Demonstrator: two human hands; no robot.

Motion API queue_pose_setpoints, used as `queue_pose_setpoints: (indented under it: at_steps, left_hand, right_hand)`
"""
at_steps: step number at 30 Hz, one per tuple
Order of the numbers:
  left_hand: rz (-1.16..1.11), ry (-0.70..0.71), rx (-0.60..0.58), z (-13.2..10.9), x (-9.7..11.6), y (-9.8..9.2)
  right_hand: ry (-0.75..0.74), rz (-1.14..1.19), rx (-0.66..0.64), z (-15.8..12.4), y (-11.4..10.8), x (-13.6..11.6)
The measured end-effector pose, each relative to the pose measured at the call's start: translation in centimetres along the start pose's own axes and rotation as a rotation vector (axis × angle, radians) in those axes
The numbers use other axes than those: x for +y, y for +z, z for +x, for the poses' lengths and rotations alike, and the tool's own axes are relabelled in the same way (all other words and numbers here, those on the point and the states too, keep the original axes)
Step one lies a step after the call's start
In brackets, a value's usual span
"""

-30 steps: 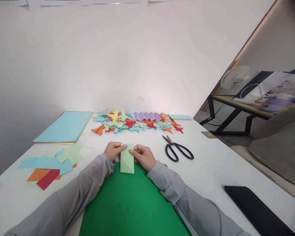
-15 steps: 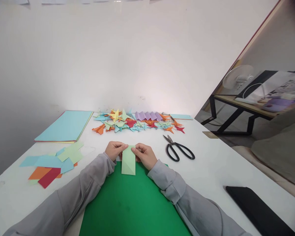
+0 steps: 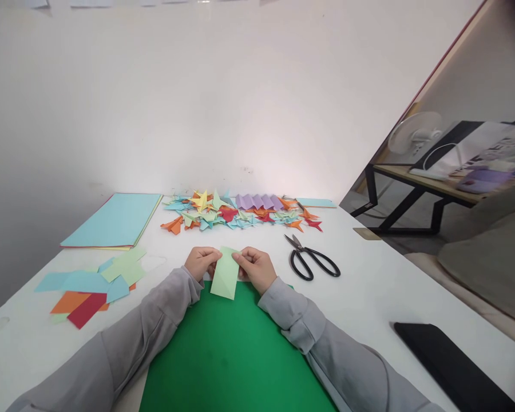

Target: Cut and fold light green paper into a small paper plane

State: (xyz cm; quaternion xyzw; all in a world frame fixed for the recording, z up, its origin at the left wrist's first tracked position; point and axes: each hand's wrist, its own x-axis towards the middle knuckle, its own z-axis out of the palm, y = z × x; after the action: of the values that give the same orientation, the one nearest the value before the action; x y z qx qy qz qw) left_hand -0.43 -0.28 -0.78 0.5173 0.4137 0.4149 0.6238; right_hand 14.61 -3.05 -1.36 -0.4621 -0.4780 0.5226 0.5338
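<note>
Paper slip (image 3: 224, 276) pinched by left hand (image 3: 201, 262) and right hand (image 3: 258, 269)

The pale green slip was in front of the person, over the far edge of a green sheet (image 3: 236, 355), its top leaning to the right. Faint creases crossed its lower half. Whether its bottom edge touched the sheet could not be told. The left hand gripped its upper left edge between thumb and fingers; the right hand gripped the upper right corner the same way, thumb on the front. Gray sleeves (image 3: 148, 317) reached the wrists.

To the right lay scissors (image 3: 299, 248), blades slightly parted, on the white table (image 3: 352, 309). To the left, loose paper pieces (image 3: 86, 312) in blue, green, orange and red overlapped one another. Behind them was a paper stack (image 3: 114, 220) with a light blue sheet on top. Beyond the hands, folded paper shapes (image 3: 228, 214) crowded together near the wall (image 3: 240, 103), a pleated purple strip (image 3: 258, 202) among them. A black object (image 3: 448, 360) lay near the right edge. Farther off, beside a low wooden table (image 3: 429, 182), was a white fan (image 3: 418, 136).
</note>
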Motion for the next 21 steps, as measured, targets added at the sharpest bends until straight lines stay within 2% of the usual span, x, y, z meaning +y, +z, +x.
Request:
queue_pose_setpoints:
  at_steps: [10, 15, 19, 21]
  left_hand:
    - [0.061, -0.001, 0.002, 0.03, -0.07, 0.05]
    - [0.130, 0.010, -0.034, -0.15, 0.16, 0.09]
    - [0.207, 0.003, -0.130, -0.65, 0.66, 0.47]
    - [0.228, 0.006, -0.152, -0.82, 0.81, 0.67]
  right_hand:
    - [0.005, 0.010, 0.022, -0.06, -0.13, -0.06]
    - [0.074, -0.035, -0.092, -0.21, -0.16, -0.44]
    - [-0.027, -0.081, -0.206, -0.05, -0.09, -0.27]
    - [-0.080, -0.094, -0.220, 0.04, -0.07, -0.06]
